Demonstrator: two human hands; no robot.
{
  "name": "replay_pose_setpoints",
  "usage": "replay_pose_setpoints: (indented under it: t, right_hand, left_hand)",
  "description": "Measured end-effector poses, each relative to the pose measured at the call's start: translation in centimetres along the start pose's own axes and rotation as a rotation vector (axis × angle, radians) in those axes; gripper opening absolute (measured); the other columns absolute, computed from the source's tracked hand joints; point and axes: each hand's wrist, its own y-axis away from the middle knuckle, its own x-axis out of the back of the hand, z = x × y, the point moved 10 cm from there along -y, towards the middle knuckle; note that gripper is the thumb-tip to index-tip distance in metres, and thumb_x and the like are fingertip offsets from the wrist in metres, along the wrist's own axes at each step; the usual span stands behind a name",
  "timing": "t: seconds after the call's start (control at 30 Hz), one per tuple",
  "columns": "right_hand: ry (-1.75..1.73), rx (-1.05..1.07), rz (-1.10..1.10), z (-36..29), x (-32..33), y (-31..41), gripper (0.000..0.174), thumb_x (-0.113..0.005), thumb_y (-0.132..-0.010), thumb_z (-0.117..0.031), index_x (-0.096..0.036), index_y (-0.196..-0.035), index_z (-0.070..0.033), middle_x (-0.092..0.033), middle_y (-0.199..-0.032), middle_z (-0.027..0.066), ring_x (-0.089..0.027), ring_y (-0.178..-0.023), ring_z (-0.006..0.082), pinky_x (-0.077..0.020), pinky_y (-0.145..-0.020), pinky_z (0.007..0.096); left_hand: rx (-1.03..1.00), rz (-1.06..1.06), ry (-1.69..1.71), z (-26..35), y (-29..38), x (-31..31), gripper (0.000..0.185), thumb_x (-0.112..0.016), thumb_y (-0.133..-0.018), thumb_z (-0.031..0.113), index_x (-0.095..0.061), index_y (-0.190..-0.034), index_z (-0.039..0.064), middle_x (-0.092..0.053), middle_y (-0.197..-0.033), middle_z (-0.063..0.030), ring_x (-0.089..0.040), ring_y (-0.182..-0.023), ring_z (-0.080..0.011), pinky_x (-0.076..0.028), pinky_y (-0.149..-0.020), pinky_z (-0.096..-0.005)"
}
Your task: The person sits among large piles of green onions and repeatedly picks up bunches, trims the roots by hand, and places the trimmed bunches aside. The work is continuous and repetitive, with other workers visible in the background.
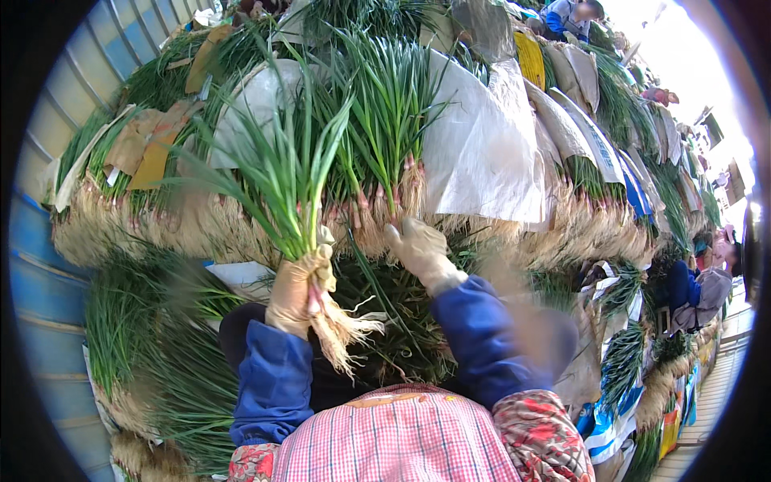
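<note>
My left hand (299, 283), in a pale glove, is closed around a bunch of green garlic plants (289, 187). Long green leaves fan upward from the fist, and pinkish stems with stringy pale roots (340, 334) hang below it. My right hand (420, 247), gloved too, reaches forward to the root ends of the plants in the pile ahead. Its thumb and fingers are apart, close to an upright clump of garlic plants (391, 120). Whether the fingertips touch a stem there is hard to see.
White sacking (482, 144) covers part of the heaped row ahead. Loose leaves (397, 325) lie between my knees. More plants (174, 361) are stacked at left beside a blue metal wall (45, 295). One person (569, 18) sits at upper right, another (705, 289) at right.
</note>
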Motion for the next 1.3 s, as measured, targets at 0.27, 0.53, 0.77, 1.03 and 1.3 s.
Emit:
replay_pose_setpoints:
  t: [0.27, 0.53, 0.77, 1.03, 1.3]
  right_hand:
    - [0.306, 0.494, 0.215, -7.7, -2.2, 5.0, 0.029, -0.048, -0.087, -0.030, -0.055, -0.098, -0.005, -0.057, -0.088, 0.0124, -0.057, -0.081, 0.0246, -0.0409, -0.077, 0.0441]
    - [0.269, 0.342, -0.540, -1.9, -9.3, 7.0, 0.036, -0.047, -0.091, -0.028, -0.062, -0.109, -0.001, -0.068, -0.089, 0.0117, -0.067, -0.079, 0.0237, -0.0538, -0.068, 0.0362]
    - [-1.852, -0.382, -0.397, -6.5, -7.3, 1.6, 0.026, -0.047, -0.091, -0.031, -0.053, -0.080, -0.008, -0.055, -0.067, 0.0075, -0.047, -0.052, 0.0194, -0.0387, -0.047, 0.0325]
    - [-2.353, 0.075, -0.844, -9.0, -4.5, 7.9, 0.032, -0.051, -0.089, -0.029, -0.048, -0.061, -0.013, -0.044, -0.048, 0.0015, -0.042, -0.041, 0.0162, -0.0341, -0.044, 0.0335]
    - [-0.542, 0.019, 0.047, -1.0, -2.8, -1.0, 0.041, -0.049, -0.093, -0.039, -0.058, -0.117, -0.007, -0.061, -0.115, 0.0163, -0.058, -0.107, 0.0310, -0.0451, -0.092, 0.0341]
  left_hand:
    - [0.045, 0.079, -0.272, -0.8, -1.4, -1.1, 0.026, -0.067, -0.085, 0.015, -0.061, -0.104, -0.001, -0.068, -0.084, -0.0109, -0.065, -0.071, -0.0174, -0.052, -0.062, -0.0258]
    - [0.083, -0.050, -0.099, -0.8, 0.5, -1.9, 0.032, -0.064, -0.086, 0.028, -0.065, -0.091, -0.004, -0.064, -0.067, -0.0109, -0.060, -0.048, -0.0188, -0.050, -0.041, -0.0302]
    - [0.172, -0.025, -0.135, -2.2, 0.7, -2.4, 0.026, -0.063, -0.086, 0.021, -0.061, -0.094, -0.004, -0.068, -0.079, -0.0167, -0.063, -0.055, -0.0210, -0.054, -0.043, -0.0344]
    - [0.028, -0.093, -0.059, 3.5, 2.6, -1.3, 0.021, -0.066, -0.084, 0.017, -0.061, -0.085, -0.003, -0.066, -0.071, -0.0149, -0.062, -0.046, -0.0182, -0.051, -0.038, -0.0275]
    - [-0.324, -0.127, 0.151, 7.8, 3.7, -0.4, 0.046, -0.072, -0.079, 0.014, -0.053, -0.120, 0.005, -0.064, -0.081, -0.0081, -0.059, -0.062, -0.0120, -0.050, -0.046, -0.0236]
